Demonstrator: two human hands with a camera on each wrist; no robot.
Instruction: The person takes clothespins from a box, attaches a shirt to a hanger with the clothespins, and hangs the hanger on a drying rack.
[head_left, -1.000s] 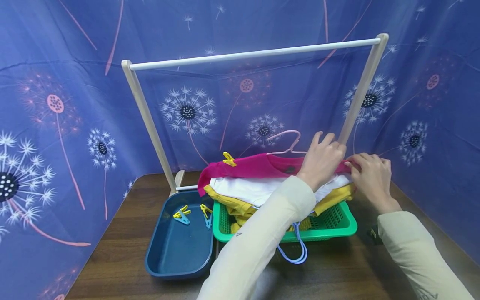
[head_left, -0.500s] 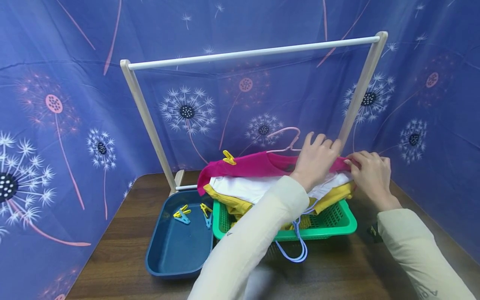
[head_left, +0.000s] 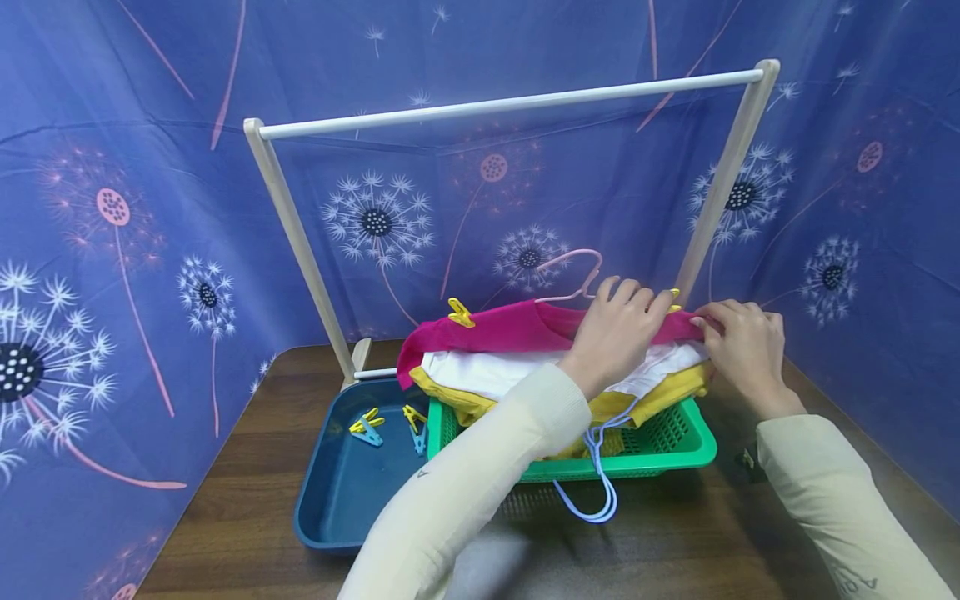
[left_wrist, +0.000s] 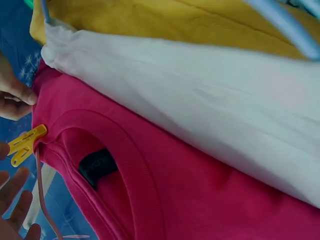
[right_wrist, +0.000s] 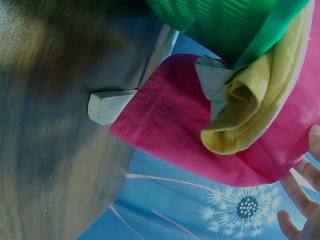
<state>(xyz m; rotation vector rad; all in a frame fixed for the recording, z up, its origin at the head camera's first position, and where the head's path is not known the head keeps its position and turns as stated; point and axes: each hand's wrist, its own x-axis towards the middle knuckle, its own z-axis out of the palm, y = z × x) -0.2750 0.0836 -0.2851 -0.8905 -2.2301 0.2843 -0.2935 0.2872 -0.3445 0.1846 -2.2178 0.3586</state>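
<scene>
A magenta shirt [head_left: 498, 327] hangs on a pink hanger [head_left: 592, 271] across the back of the green basket [head_left: 693, 454]. One yellow clothespin [head_left: 461, 313] grips its left shoulder; a second clothespin [left_wrist: 27, 145] is clipped at the other shoulder, beside the hanger. My left hand [head_left: 613, 333] is right by that second clip, its fingers spread apart in the left wrist view. My right hand [head_left: 746, 354] pinches the shirt's right shoulder between thumb and fingers. In front of the magenta cloth lie a white garment [head_left: 480, 373] and a yellow one [head_left: 675, 392].
Blue hanger hooks [head_left: 600, 500] stick out over the basket's front. A dark blue tray [head_left: 318, 500] holding yellow and blue clothespins [head_left: 367, 427] stands at left. Behind rises a rack with a white bar [head_left: 510, 104] and wooden posts [head_left: 300, 250], before a dandelion-print curtain.
My left hand has let go of the second clothespin and drawn left and slightly down, bringing the clip into view. My right hand keeps its place on the shirt.
</scene>
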